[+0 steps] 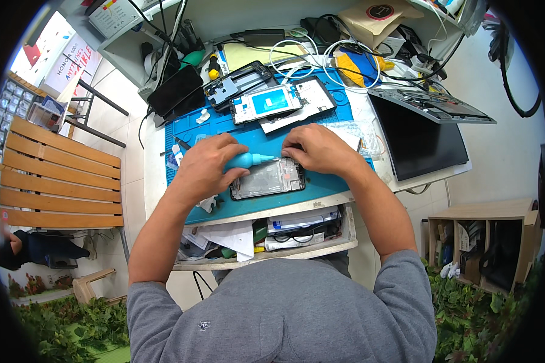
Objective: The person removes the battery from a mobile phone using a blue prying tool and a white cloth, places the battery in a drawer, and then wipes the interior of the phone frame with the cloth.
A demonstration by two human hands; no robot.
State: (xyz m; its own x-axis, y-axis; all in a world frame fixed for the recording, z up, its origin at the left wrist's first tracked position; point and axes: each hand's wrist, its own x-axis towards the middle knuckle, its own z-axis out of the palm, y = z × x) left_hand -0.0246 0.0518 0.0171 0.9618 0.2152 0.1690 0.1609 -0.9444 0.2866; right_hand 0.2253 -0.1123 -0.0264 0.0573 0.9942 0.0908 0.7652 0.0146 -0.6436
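Note:
A light-blue squeeze bulb (243,160) with a pointed nozzle lies in my left hand (207,164), the thumb and fingers closed round it. Its nozzle points right, along the far edge of a phone frame (265,181). That frame rests flat on the blue work mat (321,192), its silvery inner face up and its rim dark. My right hand (317,149) is closed, fingertips pinched together at the frame's far right corner. What those fingertips grip, if anything, is too small to make out.
Beyond my hands lie a phone part with a blue sheet (267,103), a dark phone housing (239,85) and a black phone (175,94). An opened laptop screen (422,142) stands at the right. Below the mat, a drawer (272,254) is open, holding papers and glasses.

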